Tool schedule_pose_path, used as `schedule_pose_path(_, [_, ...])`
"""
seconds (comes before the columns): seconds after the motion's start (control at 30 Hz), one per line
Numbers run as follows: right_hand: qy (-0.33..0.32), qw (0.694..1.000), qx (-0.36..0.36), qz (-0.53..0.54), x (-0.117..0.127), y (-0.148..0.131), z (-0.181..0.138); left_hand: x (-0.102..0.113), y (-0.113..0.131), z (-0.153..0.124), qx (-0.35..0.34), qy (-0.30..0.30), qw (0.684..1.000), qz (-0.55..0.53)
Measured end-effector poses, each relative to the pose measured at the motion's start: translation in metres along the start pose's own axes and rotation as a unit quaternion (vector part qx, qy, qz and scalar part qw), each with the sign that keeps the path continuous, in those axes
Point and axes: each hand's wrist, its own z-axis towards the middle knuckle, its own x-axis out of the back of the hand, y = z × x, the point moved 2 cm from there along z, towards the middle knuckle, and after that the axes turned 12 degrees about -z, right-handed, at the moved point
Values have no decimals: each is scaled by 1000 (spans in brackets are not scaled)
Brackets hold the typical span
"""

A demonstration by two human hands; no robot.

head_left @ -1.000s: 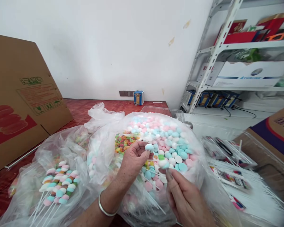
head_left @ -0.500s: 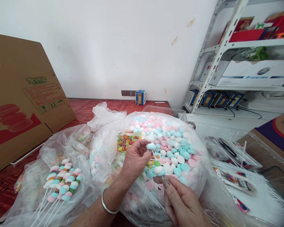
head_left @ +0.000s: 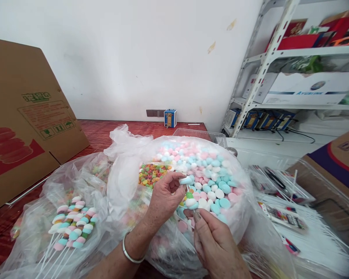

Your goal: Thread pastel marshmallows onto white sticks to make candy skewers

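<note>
Cardboard box (head_left: 31, 116): green characters and a red-framed label, too small to read.
White carton (head_left: 308, 91), far right of the cardboard box: blue lettering, blurred.

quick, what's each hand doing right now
Left hand: closed, pinching a pale blue marshmallow.
Right hand: closed, pinching a candy skewer.

Your left hand (head_left: 164, 193) pinched a pale blue marshmallow (head_left: 186, 180) over the clear bag (head_left: 125, 178) of pastel marshmallows. Just below, your right hand (head_left: 218, 246) gripped a partly loaded skewer (head_left: 191, 202). Finished skewers (head_left: 72, 224) lay bagged at left.
</note>
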Motion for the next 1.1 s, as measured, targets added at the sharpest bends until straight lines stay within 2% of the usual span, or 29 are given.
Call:
schedule_pose_path(0.13, [20,998,27,-48,2,-3,3,1,1,0,-7,-28,1000,1])
schedule_pose_path(0.27, [55,991,42,-116,3,-2,9,-6,1,-8,24,-65,997,-16])
schedule_pose_path(0.4, [108,964,67,-232,11,-2,17,-7,6,-15,-7,-98,992,74])
schedule_pose_path(0.47, [139,939,75,-305,18,-3,19,3,10,-10,-39,-82,985,146])
schedule_pose_path(0.53, [174,911,78,-365,25,-4,20,21,17,3,-82,-24,966,243])
schedule_pose_path(0.6, [203,891,82,-399,31,-4,20,40,23,19,-130,27,923,362])
schedule_pose_path(0.63, [208,884,82,-410,32,-4,21,49,23,27,-137,25,901,411])
schedule_pose_path(0.7, [199,878,80,-428,32,-1,21,62,21,41,-123,-2,871,476])
schedule_pose_path(0.77, [180,876,77,-441,28,1,22,69,15,50,-102,-29,858,502])
schedule_pose_path(0.93, [144,876,98,-450,15,0,23,70,3,56,-93,-27,855,510])
schedule_pose_path(1.1, [133,867,136,-461,4,-1,26,67,7,56,-87,-5,860,503])
